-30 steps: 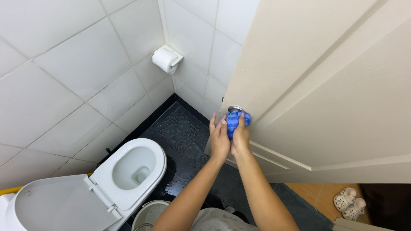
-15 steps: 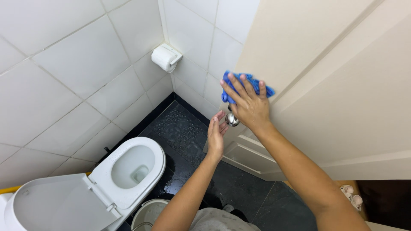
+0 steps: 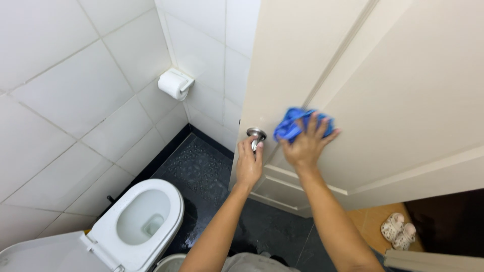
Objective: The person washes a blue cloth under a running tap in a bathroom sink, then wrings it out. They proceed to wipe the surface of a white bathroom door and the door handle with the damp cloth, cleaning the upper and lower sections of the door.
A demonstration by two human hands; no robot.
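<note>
A cream panelled door stands open in front of me. My right hand presses a crumpled blue cloth flat against the door's face, fingers spread over it. My left hand grips the door's edge just below the round silver knob, its fingertips close to the knob.
A white toilet with its lid up sits at lower left on a dark wet floor. A toilet-paper roll hangs on the white tiled wall. Small pale shoes lie beyond the door at lower right.
My right hand carried the blue cloth from the knob up onto the door, then slid it right and a little lower across the panel. The left hand stays by the knob.
</note>
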